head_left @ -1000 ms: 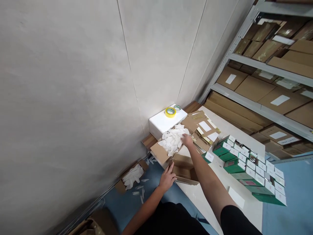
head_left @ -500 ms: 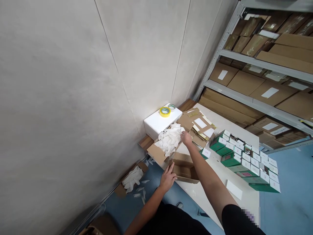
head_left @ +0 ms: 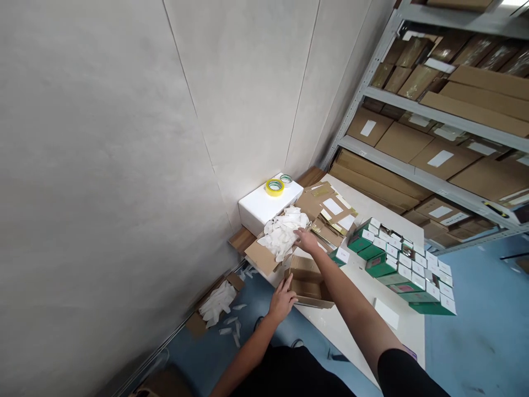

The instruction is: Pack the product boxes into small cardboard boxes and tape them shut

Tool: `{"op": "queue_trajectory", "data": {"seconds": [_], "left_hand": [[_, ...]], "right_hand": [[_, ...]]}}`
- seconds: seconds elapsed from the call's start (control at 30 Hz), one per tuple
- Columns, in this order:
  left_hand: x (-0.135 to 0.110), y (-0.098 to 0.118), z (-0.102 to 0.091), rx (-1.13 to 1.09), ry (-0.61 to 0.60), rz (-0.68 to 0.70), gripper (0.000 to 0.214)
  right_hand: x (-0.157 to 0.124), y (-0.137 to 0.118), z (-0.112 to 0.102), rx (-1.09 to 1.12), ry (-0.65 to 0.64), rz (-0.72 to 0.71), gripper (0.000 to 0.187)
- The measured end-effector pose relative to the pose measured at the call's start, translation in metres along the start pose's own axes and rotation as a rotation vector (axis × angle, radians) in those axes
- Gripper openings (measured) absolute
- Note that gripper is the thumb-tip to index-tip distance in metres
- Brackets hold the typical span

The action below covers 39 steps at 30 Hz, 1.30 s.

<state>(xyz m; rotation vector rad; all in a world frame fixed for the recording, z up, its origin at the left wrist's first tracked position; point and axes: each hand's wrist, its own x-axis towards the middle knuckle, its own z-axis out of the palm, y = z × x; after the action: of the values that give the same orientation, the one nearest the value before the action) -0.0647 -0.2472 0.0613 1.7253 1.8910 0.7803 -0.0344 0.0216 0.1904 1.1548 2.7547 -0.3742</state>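
An open cardboard box stands at the near edge of the table, and nothing shows inside it. My left hand grips its left rim, fingertips over the wall. Beyond it, a heap of crumpled white packing paper fills another carton with a flap folded out. My right hand reaches across the box to the right side of this heap, its fingers closed on the paper. The fingertips are partly hidden.
A white foam box carries a yellow tape roll and a second roll. Flattened cardboard lies behind. Rows of green-and-white boxes stand right. Another paper-filled carton is on the floor; loaded shelves rise behind.
My right hand has shifted slightly left into the paper heap. My left hand stays on the box rim. The whole view has swung a little.
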Motion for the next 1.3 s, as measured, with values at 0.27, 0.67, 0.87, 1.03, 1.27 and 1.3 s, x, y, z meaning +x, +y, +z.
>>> {"op": "queue_trajectory", "data": {"seconds": [0.27,0.67,0.87,1.03,1.27,1.3], "left_hand": [[-0.012,-0.005,-0.009,0.008,0.031,-0.021,0.01],[-0.008,0.005,-0.009,-0.01,0.049,0.012,0.013],[0.003,0.024,-0.003,0.033,0.021,0.025,0.015],[-0.004,0.038,-0.004,0.014,0.075,0.01,0.015],[-0.001,0.034,-0.002,0.014,0.133,0.006,0.012],[0.001,0.033,-0.001,0.011,0.138,0.012,0.012]], "right_hand": [[0.006,-0.009,0.018,0.022,0.083,0.065,0.036],[-0.014,0.005,0.01,0.244,0.388,0.158,0.039],[-0.017,0.008,-0.005,0.272,0.4,0.205,0.04],[-0.017,0.003,-0.014,0.322,0.445,0.232,0.042],[-0.033,0.002,-0.011,0.423,0.566,0.207,0.044],[-0.039,0.005,-0.01,0.439,0.578,0.205,0.045]]}}
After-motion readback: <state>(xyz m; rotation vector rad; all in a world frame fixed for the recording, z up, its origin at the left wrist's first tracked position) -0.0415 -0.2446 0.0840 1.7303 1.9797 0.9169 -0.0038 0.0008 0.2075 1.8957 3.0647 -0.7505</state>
